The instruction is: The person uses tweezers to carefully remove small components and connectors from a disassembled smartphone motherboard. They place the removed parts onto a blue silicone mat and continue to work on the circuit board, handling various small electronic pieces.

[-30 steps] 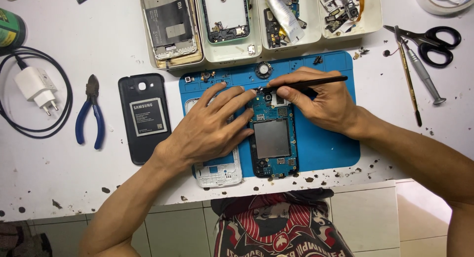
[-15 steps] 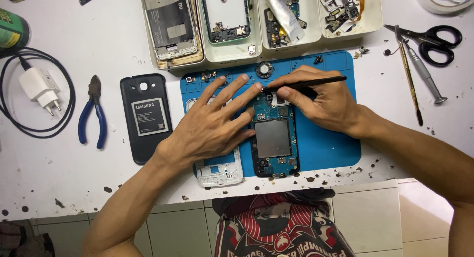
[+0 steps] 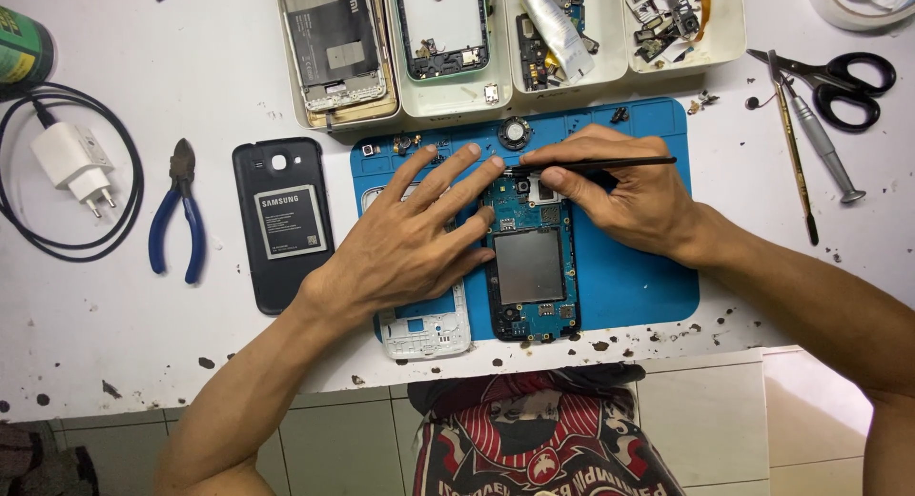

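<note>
Head view, edges: the blue work mat (image 3: 629, 277) lies close to the near edge of the white table (image 3: 143, 353), its long side parallel to that edge; dark specks dot the tabletop along the rim.
Head view, open room: bare table shows at 7 o'clock from the mat, down to the near edge; at 12 o'clock the white parts trays (image 3: 610, 77) butt against the mat's far side; at 9 o'clock the black back cover (image 3: 284, 224) lies just beside the mat, with blue-handled pliers (image 3: 178, 215) farther out.
Right-hand margin: black scissors (image 3: 839, 81) and a slim screwdriver (image 3: 822, 143) lie at 2 o'clock, apart from the mat.
Opened phone: the opened phone (image 3: 529, 263) rests upright near the mat's centre, blue circuit board exposed, a flat grey metal shield over its middle, dark frame around it.
White frame: a white plastic midframe (image 3: 426, 329) lies touching the phone's 9 o'clock side, mostly under the left hand.
Left hand: the left hand (image 3: 410, 239) is spread flat, fingers apart, pressing on the frame and the phone's upper left edge, gripping nothing.
Right hand: the right hand (image 3: 624, 196) pinches a thin black tool (image 3: 610, 162), held level, its tip at the phone's 12 o'clock end.
Materials: the mat looks matte and rubbery; the trays look like smooth plastic; a white charger (image 3: 71, 162) with a looped black cable lies at 9 o'clock.
</note>
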